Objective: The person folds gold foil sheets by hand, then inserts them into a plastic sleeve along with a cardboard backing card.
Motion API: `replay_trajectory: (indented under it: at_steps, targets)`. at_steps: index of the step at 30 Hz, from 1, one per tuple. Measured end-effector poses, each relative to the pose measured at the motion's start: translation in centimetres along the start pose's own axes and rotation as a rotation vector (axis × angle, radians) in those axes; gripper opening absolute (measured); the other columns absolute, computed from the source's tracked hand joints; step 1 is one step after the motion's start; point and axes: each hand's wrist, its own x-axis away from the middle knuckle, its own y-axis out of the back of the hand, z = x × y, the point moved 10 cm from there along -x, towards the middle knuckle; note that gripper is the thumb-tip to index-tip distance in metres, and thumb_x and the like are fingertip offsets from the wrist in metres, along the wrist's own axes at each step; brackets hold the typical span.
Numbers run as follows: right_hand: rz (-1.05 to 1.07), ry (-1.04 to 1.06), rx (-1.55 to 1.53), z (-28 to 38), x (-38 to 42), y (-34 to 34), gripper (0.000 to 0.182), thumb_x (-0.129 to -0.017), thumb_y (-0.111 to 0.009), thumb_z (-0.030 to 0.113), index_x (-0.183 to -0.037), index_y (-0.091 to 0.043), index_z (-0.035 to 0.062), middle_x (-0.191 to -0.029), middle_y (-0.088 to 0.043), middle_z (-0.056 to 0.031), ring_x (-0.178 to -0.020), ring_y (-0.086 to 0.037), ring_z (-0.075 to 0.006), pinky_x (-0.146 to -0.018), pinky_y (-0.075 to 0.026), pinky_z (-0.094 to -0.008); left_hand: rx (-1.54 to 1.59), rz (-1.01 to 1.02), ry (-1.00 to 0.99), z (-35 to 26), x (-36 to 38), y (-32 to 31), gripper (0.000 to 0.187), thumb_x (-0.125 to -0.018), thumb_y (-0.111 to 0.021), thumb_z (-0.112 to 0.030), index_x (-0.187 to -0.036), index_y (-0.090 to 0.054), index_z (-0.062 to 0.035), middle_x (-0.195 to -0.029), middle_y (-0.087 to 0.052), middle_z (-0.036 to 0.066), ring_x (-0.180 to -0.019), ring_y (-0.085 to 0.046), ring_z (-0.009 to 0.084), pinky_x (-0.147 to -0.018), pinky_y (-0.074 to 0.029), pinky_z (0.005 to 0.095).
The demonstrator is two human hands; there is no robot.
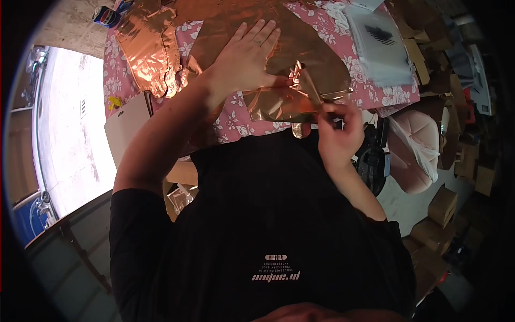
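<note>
A shiny copper-coloured foil sheet [316, 45] with a rounded outline, like a flat foil balloon, lies on the table in front of me. My left hand [244, 56] presses flat on it with the fingers stretched out, a ring on one of them. Close to the table's front edge, my right hand [343, 134] is closed, pinching the end of a narrow folded strip of the foil [310, 86]. That strip runs up from the fingers toward creases beside my left thumb. A small gold-coloured foil end [298, 130] hangs at the table edge.
Pink floral cloth [236, 115] covers the table. More crumpled copper foil [147, 48] lies at the left, near a drink can [106, 17]. Clear plastic bags [378, 45] lie at the right. A pale padded seat [416, 145] and cardboard boxes [432, 236] stand to the right.
</note>
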Motion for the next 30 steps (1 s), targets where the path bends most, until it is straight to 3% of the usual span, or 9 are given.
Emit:
replay_trajectory:
  at_steps: [2, 3, 6, 10, 11, 18, 24, 26, 30]
  targets:
    - [0.249, 0.882, 0.504, 7.0, 3.1, -3.1, 0.067, -0.083, -0.089, -0.008, -0.145, -0.065, 0.0043, -0.123, -0.077, -0.012, -0.115, -0.074, -0.0338, -0.091, -0.063, -0.0423, -0.068, 0.012, -0.004, 0.2, -0.1, -0.5, 0.125, -0.091, -0.07, -0.081, -0.175, -0.027, 0.0014, -0.184, -0.023, 0.022, -0.172, -0.019, 0.0359, -0.14, -0.015, 0.0557]
    - [0.271, 0.892, 0.455, 7.4, 3.3, -4.0, 0.055, -0.08, -0.09, -0.005, -0.132, -0.074, 0.0043, -0.125, -0.077, -0.0132, -0.115, -0.073, -0.0404, -0.094, -0.062, -0.0475, -0.067, 0.013, -0.004, 0.2, -0.1, -0.5, 0.125, -0.091, -0.07, -0.081, -0.175, -0.027, 0.0014, -0.184, -0.023, 0.022, -0.172, -0.019, 0.0359, -0.14, -0.015, 0.0557]
    - [0.243, 0.897, 0.48, 8.0, 3.3, -5.3, 0.063, -0.084, -0.088, -0.006, -0.142, -0.067, 0.003, -0.134, -0.074, -0.0151, -0.123, -0.072, -0.035, -0.098, -0.062, -0.0427, -0.077, 0.02, -0.002, 0.0, -0.1, -0.5, 0.125, -0.091, -0.071, -0.081, -0.175, -0.027, 0.0004, -0.185, -0.023, 0.021, -0.172, -0.019, 0.0357, -0.14, -0.014, 0.0552]
    - [0.152, 0.068, 0.092, 0.8, -0.3, -3.0, 0.083, -0.089, -0.088, -0.007, -0.161, -0.047, -0.0009, -0.148, -0.066, -0.0179, -0.132, -0.068, -0.0256, -0.104, -0.06, -0.0364, -0.003, 0.005, 0.022, 0.2, -0.1, -0.1, 0.127, -0.09, -0.07, -0.083, -0.176, -0.026, 0.0005, -0.185, -0.023, 0.021, -0.172, -0.019, 0.0351, -0.14, -0.014, 0.0541]
    - [0.166, 0.051, 0.107, 0.0, -0.8, -2.7, 0.084, -0.087, -0.09, -0.005, -0.159, -0.048, -0.002, -0.146, -0.066, -0.0173, -0.128, -0.069, -0.0245, -0.104, -0.059, -0.0355, -0.004, 0.009, 0.023, 0.1, -0.1, -0.2, 0.128, -0.089, -0.069, -0.084, -0.176, -0.026, 0.0007, -0.185, -0.023, 0.021, -0.173, -0.019, 0.0349, -0.14, -0.013, 0.0538]
    - [0.013, 0.242, 0.47, 2.6, 0.0, -0.3, 0.097, -0.081, -0.1, 0.014, -0.16, -0.047, -0.0035, -0.154, -0.06, -0.0204, -0.142, -0.059, -0.0329, -0.123, -0.046, -0.0441, -0.002, 0.017, 0.035, 0.3, -0.1, -0.1, 0.13, -0.089, -0.068, -0.086, -0.175, -0.027, 0.001, -0.184, -0.023, 0.022, -0.173, -0.018, 0.0352, -0.14, -0.013, 0.0542]
    - [0.032, 0.094, 0.202, 1.1, -0.1, 0.6, 0.07, -0.083, -0.093, 0.001, -0.146, -0.063, -0.001, -0.13, -0.071, -0.015, -0.112, -0.073, -0.0318, -0.103, -0.058, -0.0422, -0.017, 0.007, 0.012, 0.0, -0.1, -0.2, 0.129, -0.089, -0.069, -0.085, -0.175, -0.027, 0.0009, -0.184, -0.024, 0.022, -0.172, -0.019, 0.0354, -0.14, -0.014, 0.054]
    - [0.166, 0.782, 0.531, 7.4, 1.7, -2.1, 0.058, -0.083, -0.09, -0.004, -0.137, -0.07, -0.0001, -0.128, -0.071, -0.0128, -0.109, -0.073, -0.0346, -0.102, -0.058, -0.0421, 0.003, -0.009, 0.015, 0.1, -0.1, 0.0, 0.127, -0.088, -0.073, -0.081, -0.175, -0.028, 0.0006, -0.184, -0.025, 0.022, -0.172, -0.02, 0.0356, -0.14, -0.014, 0.0542]
    - [0.239, 0.787, 0.52, 7.2, 2.0, -5.3, 0.058, -0.081, -0.082, -0.01, -0.137, -0.071, 0.0004, -0.127, -0.076, -0.0154, -0.122, -0.072, -0.0396, -0.109, -0.056, -0.0456, 0.012, -0.004, 0.024, 0.1, 0.0, 0.1, 0.124, -0.087, -0.078, -0.073, -0.175, -0.029, 0.0004, -0.184, -0.026, 0.022, -0.172, -0.021, 0.0356, -0.14, -0.015, 0.0544]
